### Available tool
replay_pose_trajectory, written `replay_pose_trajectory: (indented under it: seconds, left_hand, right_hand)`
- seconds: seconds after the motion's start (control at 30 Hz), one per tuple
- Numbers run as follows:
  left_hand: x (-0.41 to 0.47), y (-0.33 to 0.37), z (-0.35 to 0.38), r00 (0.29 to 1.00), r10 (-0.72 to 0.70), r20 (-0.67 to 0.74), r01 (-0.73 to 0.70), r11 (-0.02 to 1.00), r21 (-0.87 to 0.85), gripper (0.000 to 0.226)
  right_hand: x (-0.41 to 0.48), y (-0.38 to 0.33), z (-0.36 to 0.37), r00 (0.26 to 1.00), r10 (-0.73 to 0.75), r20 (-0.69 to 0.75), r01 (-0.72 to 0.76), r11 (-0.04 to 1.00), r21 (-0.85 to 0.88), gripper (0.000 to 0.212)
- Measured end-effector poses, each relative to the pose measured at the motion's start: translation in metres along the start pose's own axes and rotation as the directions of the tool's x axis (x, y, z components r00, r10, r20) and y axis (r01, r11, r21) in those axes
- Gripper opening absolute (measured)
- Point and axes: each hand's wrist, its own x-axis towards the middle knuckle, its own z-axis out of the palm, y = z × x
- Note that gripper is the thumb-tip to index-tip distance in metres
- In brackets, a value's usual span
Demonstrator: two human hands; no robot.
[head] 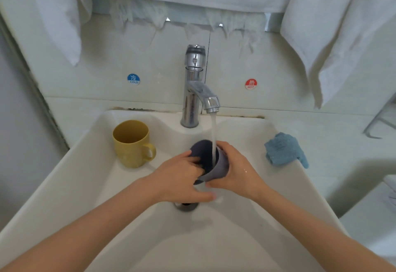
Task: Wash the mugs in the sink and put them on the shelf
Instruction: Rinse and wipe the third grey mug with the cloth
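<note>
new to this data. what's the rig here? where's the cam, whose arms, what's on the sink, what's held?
There is no robot here. A person works bare-handed, and the single picture comes from a wide-angle camera on their head. It looks forward and down, so both arms enter from the bottom edge.

The right hand has its grip round a grey mug, held tilted under the faucet. The water stream runs into it. The left hand has its fingers in the mug's mouth; whether they grip it I cannot tell.

All this happens over the white sink. A yellow mug stands upright on the sink's left ledge, untouched. A blue cloth lies on the right edge, and white towels hang above.
</note>
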Motion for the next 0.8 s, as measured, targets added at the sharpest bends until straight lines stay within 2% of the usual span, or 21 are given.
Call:
replay_pose_trajectory:
  seconds: [0.07,0.1,0.13,0.2,0.27,0.37,0.4,0.43,0.5,0.57,0.63,0.7,0.77,0.8]
  left_hand:
    - [-0.002,0.009,-0.004,0.998,-0.052,0.030,0.059,0.947,-0.317,0.064]
    - [-0.002,0.011,-0.005,0.998,-0.059,-0.005,0.053,0.918,-0.394,0.055]
    - [-0.001,0.013,-0.006,0.996,-0.063,-0.062,0.035,0.924,-0.380,0.042]
    - [-0.002,0.015,-0.013,0.989,-0.054,-0.138,0.014,0.961,-0.276,0.025]
    - [-0.005,0.010,-0.013,0.989,-0.002,-0.145,-0.029,0.978,-0.208,0.022]
    - [-0.008,0.003,-0.013,0.953,0.249,-0.171,-0.235,0.967,0.099,0.008]
    - [-0.009,0.001,-0.013,0.940,0.298,-0.166,-0.267,0.946,0.186,0.008]
    - [-0.009,-0.001,-0.013,0.932,0.324,-0.160,-0.279,0.927,0.252,0.019]
    - [-0.009,-0.002,-0.014,0.929,0.343,-0.140,-0.290,0.908,0.303,0.031]
    - [-0.008,-0.006,-0.012,0.933,0.335,-0.131,-0.282,0.908,0.309,0.031]
    - [-0.006,-0.005,-0.010,0.959,0.262,-0.109,-0.215,0.923,0.320,0.028]
    - [-0.003,0.005,-0.008,0.994,0.093,-0.054,-0.077,0.966,0.246,0.026]
    - [0.001,0.021,-0.005,0.992,-0.123,0.012,0.123,0.992,-0.026,0.013]
    - [0.005,0.029,-0.004,0.981,-0.192,0.038,0.195,0.952,-0.234,0.004]
  right_hand:
    - [-0.002,-0.002,0.001,1.000,0.022,0.005,-0.022,1.000,-0.011,0.089]
    - [-0.003,-0.003,0.002,0.999,0.028,0.014,-0.028,0.999,-0.020,0.089]
    - [-0.002,-0.003,0.003,0.999,0.029,0.021,-0.029,0.999,-0.016,0.090]
    - [0.000,-0.003,0.001,0.997,0.056,0.061,-0.057,0.998,0.029,0.090]
    - [0.000,-0.001,-0.007,0.981,0.083,0.173,-0.095,0.993,0.064,0.087]
    - [0.001,0.002,-0.019,0.931,0.049,0.362,-0.096,0.989,0.114,0.092]
    - [0.001,0.003,-0.022,0.917,0.036,0.398,-0.103,0.984,0.148,0.095]
    - [0.002,0.004,-0.024,0.909,0.036,0.416,-0.119,0.977,0.177,0.095]
    - [0.003,0.007,-0.025,0.918,0.053,0.392,-0.135,0.974,0.183,0.091]
    - [0.002,0.007,-0.024,0.939,0.048,0.342,-0.109,0.981,0.163,0.087]
    - [0.001,0.006,-0.021,0.959,0.017,0.283,-0.057,0.989,0.133,0.085]
    - [0.001,0.002,-0.017,0.974,0.006,0.226,-0.031,0.994,0.107,0.083]
    - [0.000,-0.001,-0.011,0.984,0.018,0.175,-0.034,0.995,0.089,0.083]
    - [-0.001,-0.002,-0.007,0.988,0.016,0.157,-0.029,0.996,0.079,0.083]
